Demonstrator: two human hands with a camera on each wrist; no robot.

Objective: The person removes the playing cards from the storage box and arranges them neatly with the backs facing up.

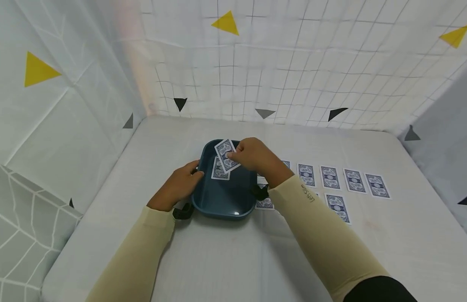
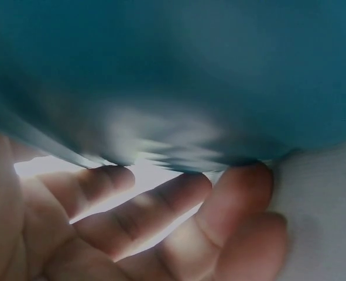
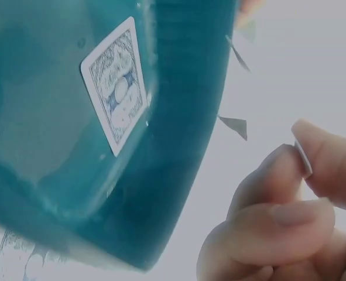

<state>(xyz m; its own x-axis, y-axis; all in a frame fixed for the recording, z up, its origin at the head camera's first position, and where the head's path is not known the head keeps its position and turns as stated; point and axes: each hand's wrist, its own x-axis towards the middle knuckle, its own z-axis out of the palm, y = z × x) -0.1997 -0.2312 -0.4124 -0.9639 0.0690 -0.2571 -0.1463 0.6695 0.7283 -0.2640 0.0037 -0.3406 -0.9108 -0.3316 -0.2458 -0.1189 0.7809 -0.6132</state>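
Note:
A dark teal tray [image 1: 223, 203] stands on the table, and my left hand [image 1: 182, 184] grips its left rim. The left wrist view shows the fingers [image 2: 143, 219] bent up against the tray's outside wall. Over the tray's far part, my right hand [image 1: 252, 155] pinches a blue-and-white playing card [image 1: 224, 152] between thumb and fingers, patterned back up. Only a thin edge of this held card [image 3: 304, 159] shows in the right wrist view. Another card [image 1: 217, 173] lies back up in the tray, partly overlapped by the held one in the head view.
Right of the tray, several playing cards [image 1: 330, 178] lie back up in rows, some hidden behind my right forearm. A nearer card [image 1: 337, 208] lies beside that sleeve. White sheeting [image 1: 278, 54] with grid lines and coloured triangles rises behind the table [image 1: 218, 260].

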